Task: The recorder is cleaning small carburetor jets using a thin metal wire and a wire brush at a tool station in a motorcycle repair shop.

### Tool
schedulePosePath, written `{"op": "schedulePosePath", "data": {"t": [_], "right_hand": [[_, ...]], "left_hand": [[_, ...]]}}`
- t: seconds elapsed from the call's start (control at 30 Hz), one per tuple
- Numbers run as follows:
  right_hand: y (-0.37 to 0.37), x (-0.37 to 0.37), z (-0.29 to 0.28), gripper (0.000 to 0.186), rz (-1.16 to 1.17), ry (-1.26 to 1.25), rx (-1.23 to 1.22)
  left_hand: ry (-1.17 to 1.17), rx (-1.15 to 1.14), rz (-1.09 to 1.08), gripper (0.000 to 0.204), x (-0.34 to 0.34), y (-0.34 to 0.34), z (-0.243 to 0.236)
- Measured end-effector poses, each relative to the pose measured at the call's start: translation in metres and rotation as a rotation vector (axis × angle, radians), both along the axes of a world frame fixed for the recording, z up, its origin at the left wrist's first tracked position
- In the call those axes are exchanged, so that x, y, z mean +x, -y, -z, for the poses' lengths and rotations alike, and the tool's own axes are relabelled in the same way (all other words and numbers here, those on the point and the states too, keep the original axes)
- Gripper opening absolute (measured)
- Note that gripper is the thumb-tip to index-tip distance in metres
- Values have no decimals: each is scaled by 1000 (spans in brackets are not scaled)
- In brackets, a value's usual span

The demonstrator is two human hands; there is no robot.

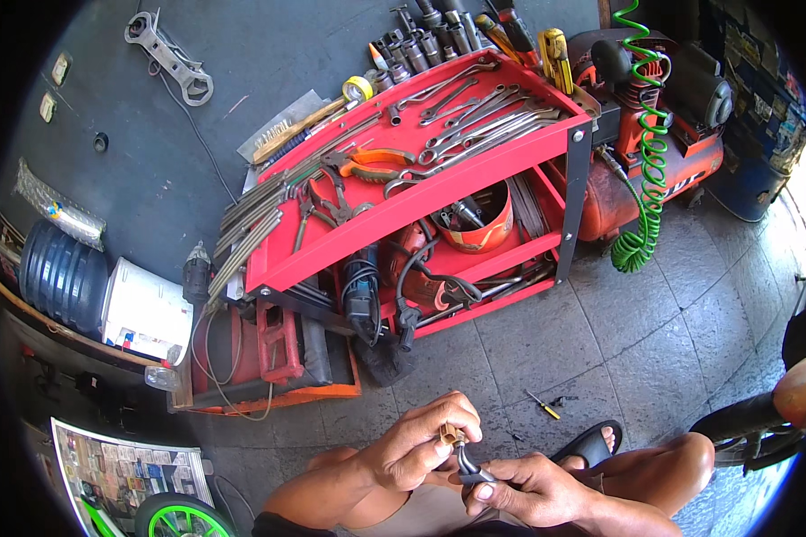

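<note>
The person sits low over the tiled floor (654,358), both forearms coming up from the bottom of the view. The left hand (416,447) is curled narrow, its fingertips pinched on a small tan piece (449,436) held just above the other hand. The right hand (528,488) is closed around a small dark metal part (467,465), which rises from its fingers to meet the tan piece; the two look to be touching, though they are too small to say how they join. Both things sit between the hands, over the person's lap.

Just beyond the hands, a small yellow-handled screwdriver (543,405) lies on the floor, near a foot in a black sandal (591,440). Further off stands a red tool cart (421,192). Its top tray carries a spread of wrenches (475,116) and orange-handled pliers (372,163), and a row of sockets (421,45) sits behind its far edge. On the lower shelves lie a dark power tool (361,295) and an orange bowl-shaped container (479,224). To the right of the cart is an orange air compressor (663,161) with a green coiled hose (647,170) hanging down in front of it. At the left are a blue water jug (63,273) and a white box (148,309), with a large wrench (172,58) hung on the grey wall.
</note>
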State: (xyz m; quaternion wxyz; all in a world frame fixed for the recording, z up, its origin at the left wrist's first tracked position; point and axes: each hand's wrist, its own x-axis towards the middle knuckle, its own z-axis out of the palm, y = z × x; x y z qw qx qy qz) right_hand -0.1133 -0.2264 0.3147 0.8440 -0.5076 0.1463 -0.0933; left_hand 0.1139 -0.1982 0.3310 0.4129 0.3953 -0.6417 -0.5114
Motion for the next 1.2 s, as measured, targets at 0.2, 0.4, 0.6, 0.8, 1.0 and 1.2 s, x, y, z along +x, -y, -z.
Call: {"op": "schedulePosePath", "data": {"t": [0.2,0.4,0.6,0.8,1.0,1.2], "right_hand": [[-3,0,6,30,-14,76,122],[2,-3,16,33,-79,79,1],[2,-3,20,40,-151,68,90],[-2,-1,23,44,-144,122,186],[-4,-2,22,44,-113,164,197],[-2,-9,22,40,-48,78,79]], "left_hand": [[-38,-53,23,25,-3,0,1],[-32,-82,49,23,-3,1,-1],[-12,-101,74,33,-7,0,-1],[20,-40,56,33,-9,-8,-4],[36,-7,44,29,-10,-11,-6],[27,75,36,31,-11,-13,-9]]}}
